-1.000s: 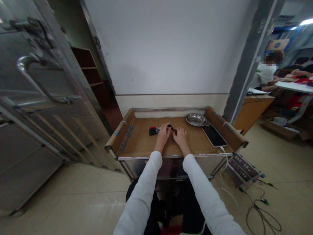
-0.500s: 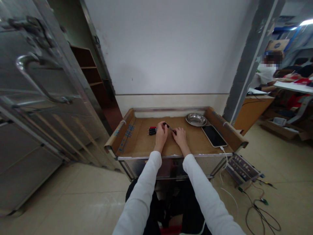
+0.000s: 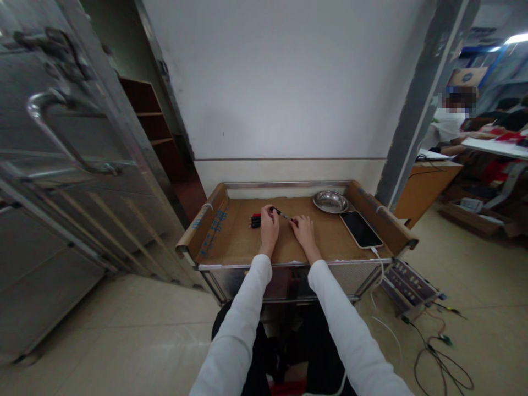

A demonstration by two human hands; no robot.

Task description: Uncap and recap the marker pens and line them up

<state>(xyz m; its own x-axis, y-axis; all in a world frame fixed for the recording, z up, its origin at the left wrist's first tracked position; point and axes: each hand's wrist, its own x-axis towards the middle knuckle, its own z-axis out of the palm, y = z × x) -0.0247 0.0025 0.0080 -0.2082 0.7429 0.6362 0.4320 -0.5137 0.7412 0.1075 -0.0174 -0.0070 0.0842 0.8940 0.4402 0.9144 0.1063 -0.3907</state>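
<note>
Centrally, above the cardboard-lined tray (image 3: 243, 242): one slim dark pen (image 3: 282, 214), slanted, its ends gripped by the left hand (image 3: 269, 225) and right hand (image 3: 304, 230). Beside the left hand, toward the tray's left edge: red and black pens (image 3: 255, 221). Far right corner: metal dish (image 3: 330, 202), phone (image 3: 362, 229) nearer.

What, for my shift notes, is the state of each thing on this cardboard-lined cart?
Slim black-and-silver pen-like stick: tilted, held between left hand and right hand.
Slim red and black sticks: lying together, partly hidden.
Round shiny metal dish: upright.
White-edged black phone: face up, screen dark, white cable plugged in.
</note>
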